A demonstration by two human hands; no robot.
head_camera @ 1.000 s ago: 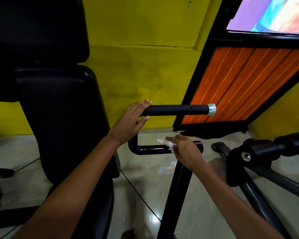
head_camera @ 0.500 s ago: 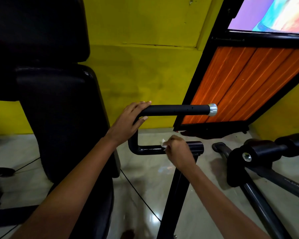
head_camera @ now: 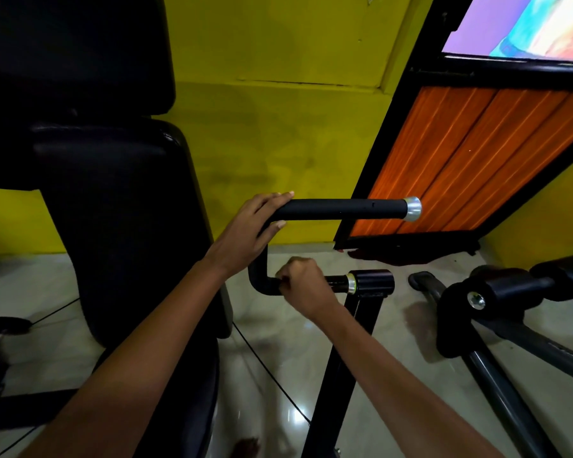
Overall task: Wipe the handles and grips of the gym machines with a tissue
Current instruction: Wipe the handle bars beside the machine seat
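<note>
Beside the black padded seat back (head_camera: pixel 113 209) of the gym machine, a U-shaped black handle (head_camera: pixel 341 209) projected toward the orange slatted panel (head_camera: pixel 470 160). The upper bar of the handle carried a black foam grip ending in a silver end cap (head_camera: pixel 413 208). The left hand (head_camera: pixel 245 234) held the seat-back end of this grip, with the fingers laid over the top of the bar and the thumb underneath it, loosely curled round it. Below the upper bar, the lower bar (head_camera: pixel 265 285) of the same handle ran into a black pivot sleeve (head_camera: pixel 372 281) with a silver ring, mounted on a black upright post (head_camera: pixel 338 375). The right hand (head_camera: pixel 306 285) was closed in a fist round the lower bar, between the bend and the pivot sleeve. The tissue was not visible in this view; whether it lay inside the right fist could not be told. On the far side of the post from the seat back, black foam roller pads (head_camera: pixel 510 289) sat on a grey frame above the glossy tiled floor (head_camera: pixel 278 342). A yellow wall (head_camera: pixel 278 127) stood behind the handle.
</note>
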